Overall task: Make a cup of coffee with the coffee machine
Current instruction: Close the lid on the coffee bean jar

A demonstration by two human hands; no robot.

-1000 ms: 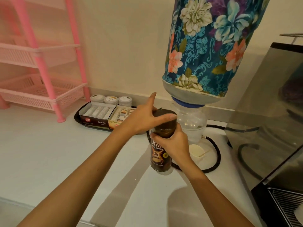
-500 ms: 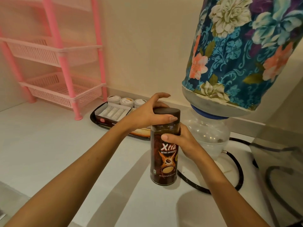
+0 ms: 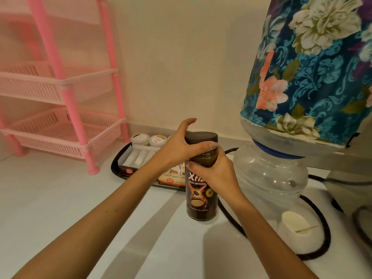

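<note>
1. The tall dark-brown cylindrical instant-coffee jar (image 3: 202, 190), with its printed "Xtra" label, stands on the white countertop (image 3: 60, 198) between the two forearms. Half a second ago it stood the same way, though the head has since tipped so that it sits lower in view.
2. Its long axis is vertical. The base rests flat on the counter, the dark-brown rounded lid (image 3: 201, 137) points straight up, and the label faces the camera.
3. The right hand (image 3: 215, 174) wraps the jar's upper body just under the lid, fingers curled round it, steadying it as before.
4. The left hand (image 3: 181, 146) clasps the lid from the side, thumb laid across its front. The index finger, lifted high a second ago, has come down closer to the cap.
5. I judge the lid is being twisted off. It still looks seated, so no coffee has been reached yet.
6. Behind the jar lies a black oval tray (image 3: 120, 170) of sachet boxes and small white tubs.
7. Farther right stands a clear water dispenser base (image 3: 269, 174) under a floral-covered bottle (image 3: 312, 77); a pink plastic rack (image 3: 66, 109) stands far left.
</note>
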